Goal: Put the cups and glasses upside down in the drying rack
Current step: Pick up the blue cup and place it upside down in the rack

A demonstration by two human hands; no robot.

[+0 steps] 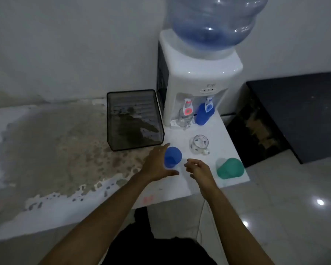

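Far left: worn, stained counter, grey-brown patches across a pale surface, wall behind. Further right, toward the back: dark translucent drying rack, a rectangular tray, nothing visible inside except a smear on its ribbed floor. Just in front of the rack's near right corner: left hand, fingers spread wide and extended, palm set against the left side of a blue cup, thumb curling below it; wrapped partway round but not closed, firm hold impossible to confirm. Blue cup on the white part of the counter, orientation hard to tell through the blur. Immediately right of it: right hand, fingers loosely curled and apart, holding nothing, close to the cup but not touching. Behind and slightly right: clear glass mug, upright, mouth up, handle toward the near right. At the back, against the wall: white water dispenser with a large blue bottle on top; a clear glass under the red tap, a second blue cup under the blue tap. Near the counter's right edge: green cup, apparently on its side. Beyond the edge: glossy tiled floor and a dark low surface.
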